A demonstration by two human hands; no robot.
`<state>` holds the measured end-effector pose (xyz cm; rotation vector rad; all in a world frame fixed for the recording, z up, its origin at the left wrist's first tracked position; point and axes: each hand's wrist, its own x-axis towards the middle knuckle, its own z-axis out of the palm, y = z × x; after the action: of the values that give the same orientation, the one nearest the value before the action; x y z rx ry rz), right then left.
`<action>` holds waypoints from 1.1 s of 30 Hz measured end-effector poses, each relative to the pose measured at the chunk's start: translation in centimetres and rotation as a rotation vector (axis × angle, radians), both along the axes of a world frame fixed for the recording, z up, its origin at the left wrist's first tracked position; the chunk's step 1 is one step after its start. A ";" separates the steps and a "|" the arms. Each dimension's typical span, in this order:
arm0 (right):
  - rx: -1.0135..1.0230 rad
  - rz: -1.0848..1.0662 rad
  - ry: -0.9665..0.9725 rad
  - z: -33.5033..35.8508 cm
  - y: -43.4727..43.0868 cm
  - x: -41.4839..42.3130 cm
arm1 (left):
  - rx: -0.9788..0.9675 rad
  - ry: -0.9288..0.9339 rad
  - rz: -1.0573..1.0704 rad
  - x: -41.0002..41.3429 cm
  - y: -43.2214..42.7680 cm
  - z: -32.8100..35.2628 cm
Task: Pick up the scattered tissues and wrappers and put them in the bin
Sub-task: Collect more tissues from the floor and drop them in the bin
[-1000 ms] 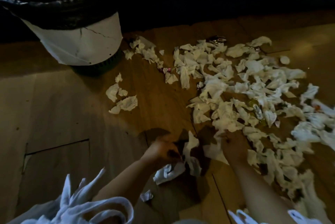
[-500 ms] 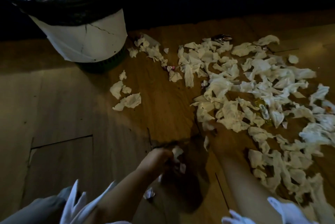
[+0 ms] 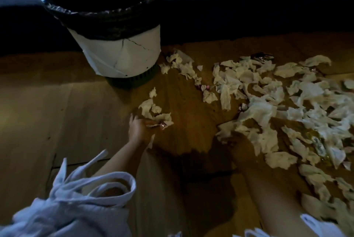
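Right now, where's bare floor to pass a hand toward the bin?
Free: the floor left of the left hand up to the bin; also the wedge between the small tissue cluster and the big tissue spread. Crowded: everything right of that wedge, around the right hand.

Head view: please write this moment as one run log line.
left hand: grips tissues | right hand: at tissue pile edge, shadowed, grip unclear | bin: upright, black liner

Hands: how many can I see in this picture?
2. The left hand holds crumpled tissues in front of the bin; the right hand, dim in shadow, lies at the near edge of the big tissue spread.
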<state>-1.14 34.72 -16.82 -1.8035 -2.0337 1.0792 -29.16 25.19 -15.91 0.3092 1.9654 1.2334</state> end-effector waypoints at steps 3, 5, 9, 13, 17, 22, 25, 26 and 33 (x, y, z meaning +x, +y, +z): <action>0.063 -0.004 0.019 -1.2 -1.2 -0.9 | -0.058 -0.077 -0.068 0.6 -0.3 -0.5; 0.041 0.033 0.010 -0.9 -1.3 -1.3 | -0.140 0.030 -0.161 1.3 -1.1 -0.8; -0.016 0.032 0.088 0.9 -1.7 -2.2 | -0.052 -0.006 -0.237 1.9 -1.4 0.7; -0.037 -0.061 0.334 6.4 -1.2 -5.4 | 0.007 0.148 -0.307 0.7 0.8 6.4; -0.031 -0.063 0.509 13.7 0.5 -10.2 | 0.039 0.275 -0.372 -2.0 2.4 14.5; -0.041 -0.022 0.733 23.4 2.4 -18.3 | 0.253 0.319 -0.194 -6.9 3.8 24.9; 0.047 0.081 0.870 28.8 4.0 -24.1 | 0.373 0.300 0.015 -10.5 5.1 28.6; 0.070 0.092 0.920 30.2 4.5 -26.1 | 0.389 0.310 0.087 -11.7 5.5 29.5; -0.009 0.157 0.778 30.5 8.1 -35.6 | 0.165 0.306 0.153 -17.3 8.2 30.2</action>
<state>-36.76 42.83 13.72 -0.9779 -1.6773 1.5213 -46.49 33.43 14.31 0.4614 2.1817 1.5254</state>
